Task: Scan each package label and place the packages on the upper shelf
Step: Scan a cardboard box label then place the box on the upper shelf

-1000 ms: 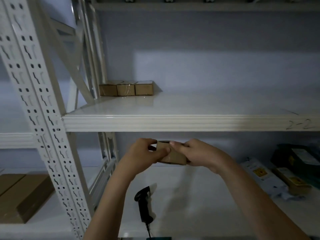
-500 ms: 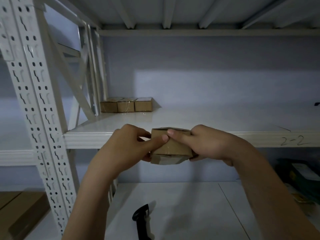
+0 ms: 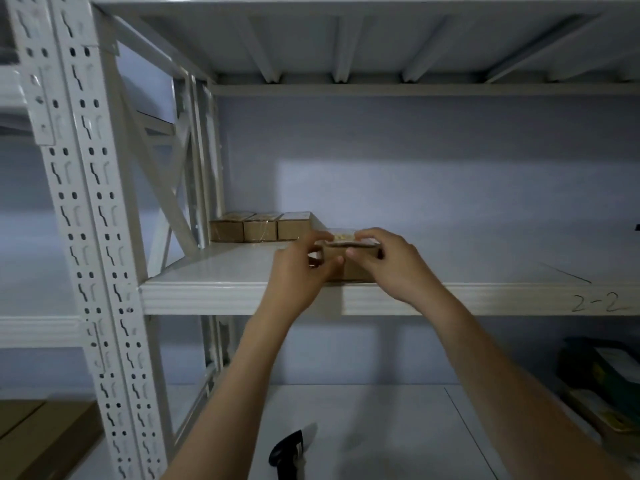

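Fingers of the left hand (image 3: 300, 271) and right hand (image 3: 394, 265) grip the package (image 3: 349, 263), now raised from mid-air onto the upper shelf (image 3: 214, 292), centre frame. Shelf edge reads "2-2" (image 3: 594, 302).

Two bare forearms rise from the 6 o'clock edge of the view, one at 7 o'clock, the other at 5 o'clock. No sleeve, watch, ring or glove shows on either. The left hand (image 3: 299, 268) and right hand (image 3: 391, 268) are bare, with short, plain nails on the fingers that show.
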{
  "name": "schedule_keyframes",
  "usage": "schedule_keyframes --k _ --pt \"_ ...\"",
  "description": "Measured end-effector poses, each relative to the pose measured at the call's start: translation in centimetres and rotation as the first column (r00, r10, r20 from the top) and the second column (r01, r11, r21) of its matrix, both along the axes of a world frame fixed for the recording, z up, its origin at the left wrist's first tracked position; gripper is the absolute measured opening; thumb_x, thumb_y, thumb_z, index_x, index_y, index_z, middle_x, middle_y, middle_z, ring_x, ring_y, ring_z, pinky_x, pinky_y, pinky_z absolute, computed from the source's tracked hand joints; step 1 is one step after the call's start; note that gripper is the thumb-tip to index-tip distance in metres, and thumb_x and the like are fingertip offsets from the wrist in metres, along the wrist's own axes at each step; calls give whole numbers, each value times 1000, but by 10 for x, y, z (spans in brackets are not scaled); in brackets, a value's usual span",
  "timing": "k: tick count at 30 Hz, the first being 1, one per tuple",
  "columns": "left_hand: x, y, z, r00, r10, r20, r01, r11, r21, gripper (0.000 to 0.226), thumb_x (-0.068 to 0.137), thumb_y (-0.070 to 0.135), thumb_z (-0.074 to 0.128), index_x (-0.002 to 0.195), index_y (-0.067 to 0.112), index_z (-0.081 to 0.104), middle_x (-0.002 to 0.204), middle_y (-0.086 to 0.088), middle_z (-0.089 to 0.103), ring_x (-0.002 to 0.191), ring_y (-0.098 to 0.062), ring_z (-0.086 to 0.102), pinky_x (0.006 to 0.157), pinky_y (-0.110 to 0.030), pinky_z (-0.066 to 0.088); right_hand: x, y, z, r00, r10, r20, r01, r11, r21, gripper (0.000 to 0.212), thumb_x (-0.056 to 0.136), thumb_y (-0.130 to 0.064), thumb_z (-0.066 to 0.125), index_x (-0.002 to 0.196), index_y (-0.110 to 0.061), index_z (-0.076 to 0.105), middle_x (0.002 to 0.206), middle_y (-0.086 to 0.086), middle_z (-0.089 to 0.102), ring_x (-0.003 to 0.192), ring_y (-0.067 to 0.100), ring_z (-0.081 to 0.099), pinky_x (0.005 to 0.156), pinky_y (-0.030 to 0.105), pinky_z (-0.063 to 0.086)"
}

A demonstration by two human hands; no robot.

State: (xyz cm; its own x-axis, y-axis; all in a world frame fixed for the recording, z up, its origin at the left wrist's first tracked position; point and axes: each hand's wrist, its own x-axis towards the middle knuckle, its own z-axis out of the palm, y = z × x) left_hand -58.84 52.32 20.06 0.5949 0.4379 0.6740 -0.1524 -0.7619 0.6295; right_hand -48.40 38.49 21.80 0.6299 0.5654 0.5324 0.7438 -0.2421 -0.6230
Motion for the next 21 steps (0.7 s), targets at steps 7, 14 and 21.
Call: schedule_keyframes --k 7,14,21 --pt "56 43 5 951 234 -202 -167 938 303 37 93 24 59 129 25 63 114 -4 71 107 -25 64 88 -35 53 40 42 4 985 -148 93 161 977 -142 48 93 -36 68 138 -19 59 133 9 65 120 30 60 98 34 48" --pt "83 64 40 873 294 -390 -46 845 533 39 86 -8 43 111 9 67 116 -12 60 106 -30 59 84 -30 49 64 82 44 976 -198 92 216 820 -530 42 100 -32 56 137 -12 56 126 14 63 108 29 62 79 29 46" --pt "101 88 52 670 464 -580 18 771 637 62 91 -3 39 148 20 35 142 -17 42 131 -35 39 99 -51 40 90 120 56 961 -183 207 276 642 -715 48 101 -29 53 143 -7 45 137 13 56 121 26 58 83 28 42"
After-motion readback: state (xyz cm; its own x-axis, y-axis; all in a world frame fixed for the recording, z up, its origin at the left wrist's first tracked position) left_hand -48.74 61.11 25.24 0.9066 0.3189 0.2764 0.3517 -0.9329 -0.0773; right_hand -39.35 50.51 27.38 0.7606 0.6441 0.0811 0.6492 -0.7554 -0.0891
